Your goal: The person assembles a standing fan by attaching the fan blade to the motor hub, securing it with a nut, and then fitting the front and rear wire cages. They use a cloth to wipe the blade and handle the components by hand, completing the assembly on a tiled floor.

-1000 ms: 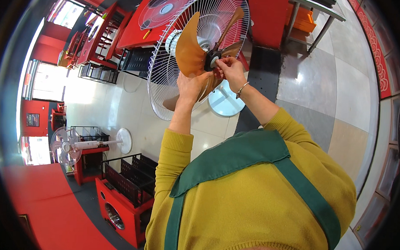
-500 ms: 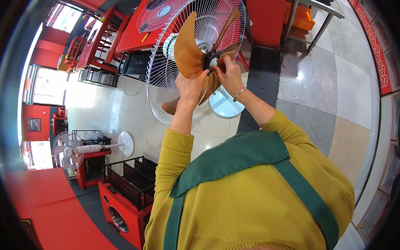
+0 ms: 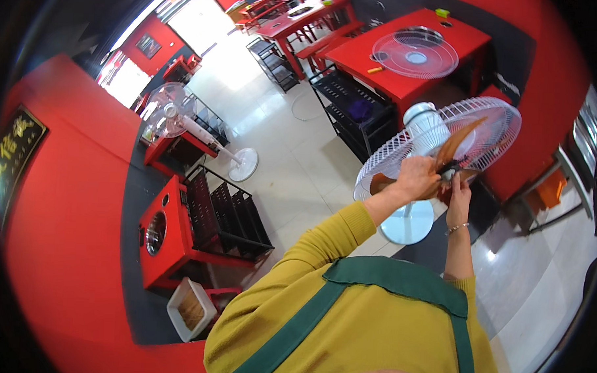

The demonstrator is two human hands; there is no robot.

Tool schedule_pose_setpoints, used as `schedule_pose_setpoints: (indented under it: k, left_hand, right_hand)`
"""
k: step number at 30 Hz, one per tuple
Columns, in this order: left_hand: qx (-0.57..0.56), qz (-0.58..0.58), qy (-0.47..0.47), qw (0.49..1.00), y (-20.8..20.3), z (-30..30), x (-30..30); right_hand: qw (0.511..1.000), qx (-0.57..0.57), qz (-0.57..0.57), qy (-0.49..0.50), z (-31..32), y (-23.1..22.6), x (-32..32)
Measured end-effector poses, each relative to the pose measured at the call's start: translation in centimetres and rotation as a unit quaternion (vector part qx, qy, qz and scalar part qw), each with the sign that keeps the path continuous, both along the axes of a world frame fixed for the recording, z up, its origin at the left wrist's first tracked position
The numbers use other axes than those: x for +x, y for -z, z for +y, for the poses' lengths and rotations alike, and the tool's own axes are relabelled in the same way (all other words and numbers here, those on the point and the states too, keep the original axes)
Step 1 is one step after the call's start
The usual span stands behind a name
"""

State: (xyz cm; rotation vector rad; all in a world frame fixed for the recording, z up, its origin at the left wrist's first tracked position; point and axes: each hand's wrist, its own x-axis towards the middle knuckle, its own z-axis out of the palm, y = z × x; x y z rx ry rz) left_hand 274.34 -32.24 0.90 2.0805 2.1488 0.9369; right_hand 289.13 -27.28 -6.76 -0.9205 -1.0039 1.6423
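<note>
A floor fan without its front grille stands before me, its white wire rear cage [image 3: 504, 128] tilted and its orange-brown blades [image 3: 459, 141] exposed. Fingers of my left hand [image 3: 418, 178] close round the base of a blade beside the dark hub [image 3: 449, 171]. My right hand [image 3: 460, 197] is pinched at the middle of the hub, and its fingertips partly cover what they grip. Behind the cage sits the white motor housing [image 3: 422, 118]. Below my hands, the pale round base [image 3: 409, 224] rests on the floor.
The detached front grille [image 3: 398, 58] and an orange-handled tool [image 3: 376, 70] lie on a red table [image 3: 356, 52]. Black racks [image 3: 354, 109] stand beside it. Another white fan [image 3: 182, 120], a red table with a round metal inset [image 3: 152, 263] and a white bin [image 3: 192, 309] are at left.
My view has swung left, so the fan and both hands now appear farther right and lower. Both hands stay at the blades and hub.
</note>
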Motion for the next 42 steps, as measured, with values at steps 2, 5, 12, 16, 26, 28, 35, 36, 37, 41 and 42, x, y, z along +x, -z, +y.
schedule_pose_setpoints:
  k: [2,5,12,16,26,28,35,36,37,41,42]
  left_hand:
    - [-0.021,-0.012,-0.008,1.000,0.4,0.0,-0.1]
    - [-0.022,-0.023,0.006,0.999,0.4,0.0,-0.2]
    - [-0.058,-0.050,0.001,0.997,-0.5,-0.2,-0.1]
    - [-0.065,-0.053,0.009,0.996,-0.5,-0.1,-0.2]
    - [-0.032,-0.064,0.008,0.997,-0.8,-0.2,0.0]
    - [-0.028,-0.064,0.004,0.998,-0.8,-0.2,0.0]
    - [-0.034,-0.065,-0.009,0.997,-0.1,-0.2,0.1]
    - [-0.031,-0.058,-0.013,0.998,0.1,-0.1,0.1]
    - [-0.040,-0.060,-0.006,0.997,0.4,0.1,0.0]
    - [-0.046,-0.058,0.009,0.997,1.0,0.6,-0.2]
    - [-0.046,-0.058,0.011,0.997,1.1,0.6,-0.2]
  right_hand:
    - [0.997,-0.029,-0.047,-0.051,0.3,-0.5,0.5]
    - [0.977,-0.067,-0.171,-0.110,0.6,-1.0,0.6]
    - [0.995,-0.002,-0.069,-0.071,0.1,-0.1,-0.2]
    - [0.994,0.017,-0.079,-0.070,0.5,0.4,0.0]
    - [0.982,0.085,-0.151,-0.075,1.3,1.1,0.4]
    - [0.968,0.132,-0.202,-0.061,1.7,1.6,0.6]
    - [0.917,0.232,-0.322,-0.031,2.7,3.5,1.1]
    - [0.900,0.272,-0.341,-0.022,2.9,3.7,1.1]
    - [0.885,0.302,-0.354,-0.015,3.0,4.0,1.2]
    - [0.848,0.379,-0.369,0.034,3.0,4.4,0.8]
    - [0.842,0.404,-0.353,0.062,2.8,4.3,0.5]
